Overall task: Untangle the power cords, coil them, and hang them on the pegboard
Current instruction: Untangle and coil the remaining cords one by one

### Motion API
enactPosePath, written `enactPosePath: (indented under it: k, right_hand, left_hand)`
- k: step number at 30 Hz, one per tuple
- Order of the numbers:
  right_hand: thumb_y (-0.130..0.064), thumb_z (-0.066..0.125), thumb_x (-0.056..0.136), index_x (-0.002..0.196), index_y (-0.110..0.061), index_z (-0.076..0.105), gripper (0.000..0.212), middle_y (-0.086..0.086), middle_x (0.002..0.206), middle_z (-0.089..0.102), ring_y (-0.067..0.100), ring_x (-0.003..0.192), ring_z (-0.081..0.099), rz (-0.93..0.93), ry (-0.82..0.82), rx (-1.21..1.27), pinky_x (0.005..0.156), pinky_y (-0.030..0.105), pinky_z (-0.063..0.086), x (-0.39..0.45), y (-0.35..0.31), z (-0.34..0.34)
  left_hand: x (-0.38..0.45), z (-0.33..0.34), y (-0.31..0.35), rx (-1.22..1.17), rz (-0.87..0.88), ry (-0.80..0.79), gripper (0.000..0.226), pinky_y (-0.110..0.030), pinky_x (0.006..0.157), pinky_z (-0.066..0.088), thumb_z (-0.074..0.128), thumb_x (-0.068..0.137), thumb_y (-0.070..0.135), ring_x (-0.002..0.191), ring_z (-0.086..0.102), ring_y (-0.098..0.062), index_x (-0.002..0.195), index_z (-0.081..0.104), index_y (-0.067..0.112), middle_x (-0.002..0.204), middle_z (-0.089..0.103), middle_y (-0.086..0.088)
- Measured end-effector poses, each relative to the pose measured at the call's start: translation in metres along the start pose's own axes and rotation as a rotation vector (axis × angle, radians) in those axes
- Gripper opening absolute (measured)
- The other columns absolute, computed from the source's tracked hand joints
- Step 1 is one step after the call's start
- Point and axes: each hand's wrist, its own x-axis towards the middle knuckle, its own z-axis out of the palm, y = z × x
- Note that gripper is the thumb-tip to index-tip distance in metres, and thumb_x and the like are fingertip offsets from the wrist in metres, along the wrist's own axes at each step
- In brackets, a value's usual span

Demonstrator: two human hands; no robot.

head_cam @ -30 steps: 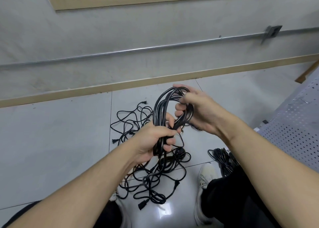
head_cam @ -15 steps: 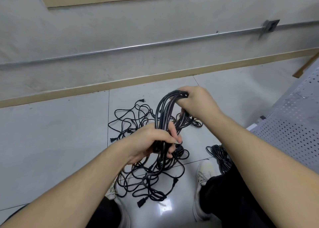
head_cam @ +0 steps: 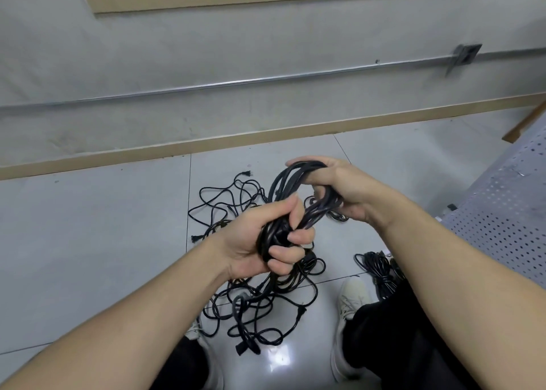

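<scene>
Nearest me, my left hand point(head_cam: 260, 242) has its fingers curled tight round the lower end of a black coiled cord point(head_cam: 291, 200). Just beyond, my right hand point(head_cam: 339, 188) has its fingers wrapped over the coil's upper loop, held above the floor. Below lies the tangle of cords point(head_cam: 257, 295) on the grey tiles, between my white shoes point(head_cam: 351, 298). A second bundle point(head_cam: 378, 271) rests by my right knee, near the pegboard point(head_cam: 508, 212).
</scene>
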Motion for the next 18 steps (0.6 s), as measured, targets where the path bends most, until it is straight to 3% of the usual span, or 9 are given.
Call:
enactPosePath:
  k: [2, 4, 6, 8, 9, 12, 15, 17, 18]
  right_hand:
    - [-0.002, 0.056, 0.096, 0.101, -0.022, 0.077, 0.029, -0.001, 0.045, 0.039, 0.009, 0.037, 0.030, 0.016, 0.006, 0.005, 0.043, 0.023, 0.014, -0.002, 0.002, -0.001]
    - [-0.011, 0.060, 0.097, 0.106, -0.019, 0.070, 0.016, 0.000, 0.057, 0.051, 0.011, 0.046, 0.045, 0.009, 0.004, 0.011, 0.042, 0.021, 0.037, -0.007, 0.002, 0.001]
    - [-0.034, 0.064, 0.094, 0.104, -0.026, 0.067, 0.014, 0.002, 0.083, 0.068, 0.018, 0.074, 0.066, 0.032, -0.044, 0.064, 0.068, 0.033, 0.060, -0.008, 0.003, 0.004]
    - [-0.061, 0.054, 0.089, 0.109, -0.029, 0.069, 0.040, 0.004, 0.103, 0.075, 0.023, 0.101, 0.071, 0.087, -0.133, 0.095, 0.100, 0.047, 0.054, -0.005, 0.011, 0.006]
    - [-0.072, 0.045, 0.087, 0.112, -0.029, 0.068, 0.055, 0.004, 0.105, 0.075, 0.022, 0.105, 0.070, 0.118, -0.187, 0.086, 0.107, 0.048, 0.049, -0.003, 0.014, 0.008]
    - [-0.092, 0.015, 0.079, 0.109, -0.034, 0.064, 0.082, -0.008, 0.105, 0.074, 0.011, 0.109, 0.065, 0.211, -0.381, -0.065, 0.109, 0.043, 0.038, -0.001, 0.028, 0.026]
    - [-0.087, 0.027, 0.082, 0.115, -0.033, 0.067, 0.075, -0.009, 0.124, 0.072, 0.007, 0.125, 0.060, 0.223, -0.528, -0.364, 0.115, 0.039, 0.034, -0.003, 0.044, 0.045]
    - [-0.067, 0.048, 0.093, 0.098, -0.025, 0.070, 0.047, -0.003, 0.111, 0.075, 0.012, 0.109, 0.068, 0.222, -0.571, -0.496, 0.109, 0.034, 0.043, -0.006, 0.048, 0.052]
    - [-0.055, 0.056, 0.097, 0.088, -0.021, 0.066, 0.037, -0.001, 0.096, 0.074, 0.014, 0.095, 0.068, 0.227, -0.551, -0.496, 0.097, 0.028, 0.048, -0.006, 0.049, 0.054]
  left_hand:
    - [0.004, 0.003, -0.003, 0.084, -0.002, 0.101, 0.041, -0.017, 0.042, 0.036, 0.051, 0.095, 0.052, 0.047, 0.035, -0.007, 0.067, 0.052, 0.022, 0.071, 0.043, 0.003]
    - [0.006, 0.004, -0.005, 0.162, 0.021, 0.202, 0.045, -0.019, 0.043, 0.033, 0.045, 0.097, 0.054, 0.048, 0.033, -0.008, 0.064, 0.047, 0.023, 0.070, 0.042, 0.003]
    - [0.005, 0.002, 0.000, 0.135, 0.097, 0.286, 0.046, -0.020, 0.043, 0.031, 0.042, 0.097, 0.053, 0.048, 0.033, -0.008, 0.062, 0.049, 0.023, 0.070, 0.039, 0.003]
    - [0.005, -0.001, 0.009, 0.077, 0.199, 0.355, 0.046, -0.021, 0.044, 0.029, 0.043, 0.097, 0.052, 0.048, 0.032, -0.009, 0.062, 0.044, 0.022, 0.070, 0.037, 0.003]
    - [0.005, -0.002, 0.014, 0.058, 0.248, 0.387, 0.045, -0.021, 0.044, 0.029, 0.044, 0.096, 0.052, 0.048, 0.031, -0.009, 0.063, 0.037, 0.022, 0.070, 0.037, 0.002]
    - [0.007, -0.007, 0.021, -0.008, 0.367, 0.479, 0.045, -0.022, 0.045, 0.029, 0.043, 0.100, 0.052, 0.048, 0.030, -0.010, 0.066, 0.034, 0.024, 0.068, 0.039, 0.002]
    - [0.006, -0.013, 0.027, -0.039, 0.478, 0.575, 0.045, -0.022, 0.046, 0.029, 0.040, 0.105, 0.050, 0.050, 0.029, -0.010, 0.068, 0.037, 0.024, 0.069, 0.040, 0.004]
    - [0.005, -0.019, 0.031, 0.021, 0.534, 0.688, 0.043, -0.022, 0.046, 0.034, 0.042, 0.106, 0.049, 0.050, 0.034, -0.010, 0.070, 0.039, 0.025, 0.069, 0.042, 0.005]
    - [0.004, -0.023, 0.034, 0.061, 0.562, 0.771, 0.042, -0.023, 0.046, 0.036, 0.044, 0.106, 0.048, 0.049, 0.037, -0.010, 0.072, 0.040, 0.024, 0.068, 0.044, 0.005]
